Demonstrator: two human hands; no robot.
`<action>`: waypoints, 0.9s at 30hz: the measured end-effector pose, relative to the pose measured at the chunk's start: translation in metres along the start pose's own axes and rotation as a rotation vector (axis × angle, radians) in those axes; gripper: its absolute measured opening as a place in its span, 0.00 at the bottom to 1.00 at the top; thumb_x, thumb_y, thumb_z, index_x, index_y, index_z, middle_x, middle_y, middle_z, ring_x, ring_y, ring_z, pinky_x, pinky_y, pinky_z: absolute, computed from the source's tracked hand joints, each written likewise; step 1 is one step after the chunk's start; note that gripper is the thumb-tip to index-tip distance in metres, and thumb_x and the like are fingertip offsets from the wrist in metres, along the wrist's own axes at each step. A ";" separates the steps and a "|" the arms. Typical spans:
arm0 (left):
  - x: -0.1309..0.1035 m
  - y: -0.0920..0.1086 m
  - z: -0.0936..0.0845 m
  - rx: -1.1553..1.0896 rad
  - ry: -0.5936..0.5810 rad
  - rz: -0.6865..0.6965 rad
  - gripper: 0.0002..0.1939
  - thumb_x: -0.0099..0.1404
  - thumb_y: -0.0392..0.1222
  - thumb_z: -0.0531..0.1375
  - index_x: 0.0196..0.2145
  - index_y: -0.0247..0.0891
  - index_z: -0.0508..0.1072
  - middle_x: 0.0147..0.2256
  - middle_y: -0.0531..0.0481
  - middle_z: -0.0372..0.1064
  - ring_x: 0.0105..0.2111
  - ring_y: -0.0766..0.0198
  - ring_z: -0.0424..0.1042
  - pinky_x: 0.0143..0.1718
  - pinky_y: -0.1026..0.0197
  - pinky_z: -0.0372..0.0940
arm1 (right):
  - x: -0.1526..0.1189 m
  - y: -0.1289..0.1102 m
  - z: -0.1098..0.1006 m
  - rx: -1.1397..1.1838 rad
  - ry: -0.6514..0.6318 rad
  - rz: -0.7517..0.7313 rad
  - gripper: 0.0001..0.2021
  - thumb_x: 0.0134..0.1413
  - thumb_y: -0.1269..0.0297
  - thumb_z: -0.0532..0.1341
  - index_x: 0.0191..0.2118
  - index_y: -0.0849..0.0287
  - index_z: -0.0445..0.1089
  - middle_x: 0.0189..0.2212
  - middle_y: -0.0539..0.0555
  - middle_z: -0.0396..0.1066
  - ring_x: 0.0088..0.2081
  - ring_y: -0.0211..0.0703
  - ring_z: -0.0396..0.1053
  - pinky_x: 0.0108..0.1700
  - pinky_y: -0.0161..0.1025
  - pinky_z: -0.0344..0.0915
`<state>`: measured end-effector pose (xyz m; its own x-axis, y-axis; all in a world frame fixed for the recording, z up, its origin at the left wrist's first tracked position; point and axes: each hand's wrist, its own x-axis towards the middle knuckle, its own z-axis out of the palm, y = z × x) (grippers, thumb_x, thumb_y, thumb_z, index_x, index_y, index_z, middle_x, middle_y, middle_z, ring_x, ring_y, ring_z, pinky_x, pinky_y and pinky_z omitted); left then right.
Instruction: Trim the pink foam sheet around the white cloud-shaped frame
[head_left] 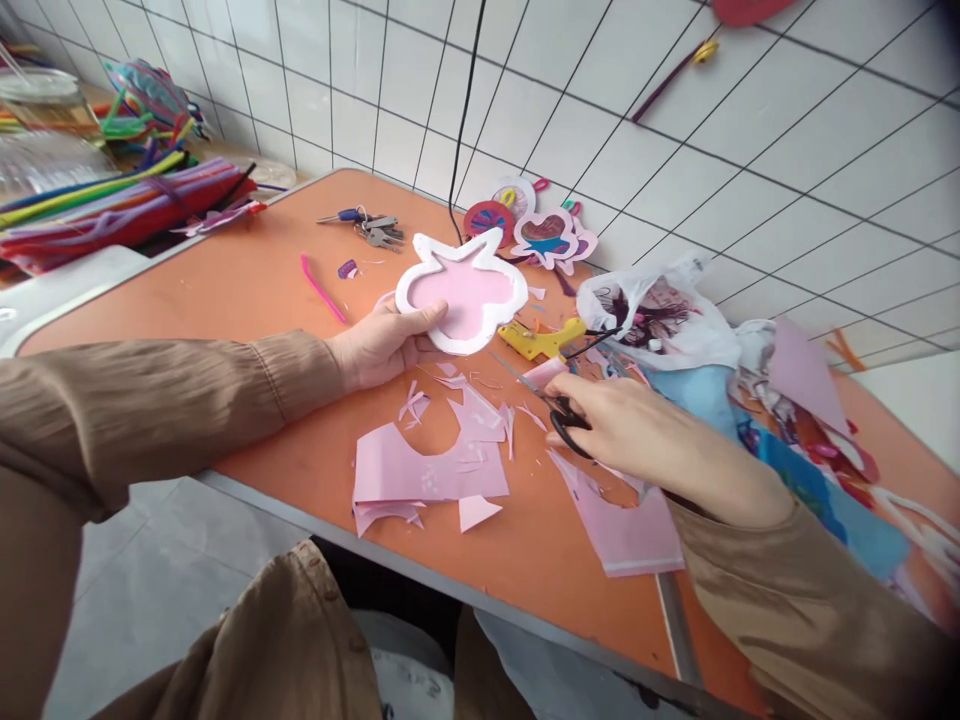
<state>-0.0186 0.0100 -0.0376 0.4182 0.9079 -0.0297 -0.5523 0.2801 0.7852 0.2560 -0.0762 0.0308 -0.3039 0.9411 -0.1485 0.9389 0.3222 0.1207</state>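
Note:
A pink shape with a raised white border [460,290] is held up over the table by my left hand [390,340], its thumb on the pink face and its other fingers behind. My right hand [607,415] has its fingers in the black handles of a pair of scissors [571,428]; the blades point up and left, toward the shape's lower edge. Pink paper offcuts [427,465] lie below the shape, and another cut pink sheet [626,530] is under my right hand. Just beyond the scissors rests a yellow glue gun [541,338].
Keys [381,230] and a pink pipe cleaner [322,288] lie on the orange table [255,290]. Decorated cutouts [544,238] lean at the tiled wall. A white plastic bag [660,315] stands right, bundled pipe cleaners [127,215] left.

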 end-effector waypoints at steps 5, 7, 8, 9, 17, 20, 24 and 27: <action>-0.001 0.001 0.000 0.050 -0.040 0.009 0.27 0.50 0.46 0.85 0.43 0.32 0.82 0.39 0.40 0.85 0.37 0.51 0.85 0.46 0.49 0.82 | 0.003 -0.028 -0.008 -0.136 -0.082 0.149 0.13 0.67 0.66 0.59 0.53 0.56 0.76 0.38 0.60 0.85 0.42 0.61 0.83 0.35 0.43 0.58; -0.003 0.003 0.003 0.073 -0.046 0.006 0.32 0.46 0.48 0.86 0.43 0.32 0.81 0.40 0.39 0.85 0.37 0.51 0.85 0.43 0.50 0.82 | 0.003 -0.033 -0.009 -0.079 -0.033 0.153 0.18 0.68 0.69 0.57 0.59 0.58 0.73 0.38 0.60 0.85 0.43 0.61 0.83 0.37 0.43 0.59; -0.004 0.003 0.004 0.085 -0.048 0.010 0.33 0.45 0.49 0.86 0.43 0.32 0.81 0.41 0.39 0.85 0.38 0.51 0.85 0.42 0.51 0.82 | 0.003 -0.034 -0.009 -0.044 -0.017 0.142 0.19 0.68 0.69 0.57 0.61 0.59 0.72 0.39 0.60 0.85 0.44 0.60 0.83 0.38 0.43 0.59; -0.005 0.004 0.005 0.096 -0.051 0.016 0.33 0.45 0.49 0.86 0.43 0.32 0.81 0.42 0.38 0.85 0.39 0.51 0.85 0.42 0.51 0.82 | 0.003 -0.035 -0.008 -0.018 -0.015 0.130 0.19 0.67 0.70 0.57 0.61 0.60 0.71 0.41 0.60 0.86 0.44 0.60 0.84 0.38 0.43 0.59; -0.012 0.005 0.008 0.262 -0.102 0.038 0.30 0.53 0.50 0.83 0.47 0.33 0.82 0.44 0.39 0.84 0.42 0.50 0.84 0.43 0.52 0.80 | 0.004 -0.038 -0.001 -0.160 0.050 0.128 0.14 0.68 0.66 0.57 0.51 0.60 0.78 0.39 0.65 0.85 0.38 0.61 0.82 0.31 0.44 0.49; -0.014 0.006 0.007 0.343 -0.126 0.057 0.29 0.53 0.51 0.83 0.47 0.33 0.82 0.41 0.41 0.84 0.41 0.52 0.83 0.44 0.54 0.79 | 0.006 -0.039 0.000 -0.126 0.050 0.102 0.15 0.69 0.54 0.61 0.39 0.58 0.80 0.39 0.66 0.85 0.40 0.62 0.82 0.32 0.43 0.50; -0.015 0.007 0.006 0.414 -0.146 0.098 0.33 0.53 0.52 0.82 0.51 0.34 0.82 0.39 0.43 0.84 0.40 0.53 0.83 0.45 0.55 0.77 | 0.011 -0.037 0.000 0.060 -0.023 0.127 0.14 0.64 0.51 0.67 0.38 0.57 0.80 0.37 0.63 0.84 0.40 0.59 0.81 0.33 0.42 0.54; -0.015 0.009 0.006 0.453 -0.175 0.117 0.33 0.53 0.52 0.82 0.51 0.34 0.82 0.40 0.42 0.84 0.42 0.51 0.83 0.44 0.56 0.77 | 0.012 -0.033 -0.003 0.224 -0.033 0.095 0.09 0.58 0.60 0.69 0.43 0.57 0.81 0.31 0.56 0.82 0.36 0.52 0.80 0.33 0.40 0.57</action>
<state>-0.0257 -0.0028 -0.0264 0.5085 0.8482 0.1486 -0.2500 -0.0197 0.9680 0.2208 -0.0750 0.0275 -0.2107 0.9610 -0.1788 0.9765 0.1984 -0.0845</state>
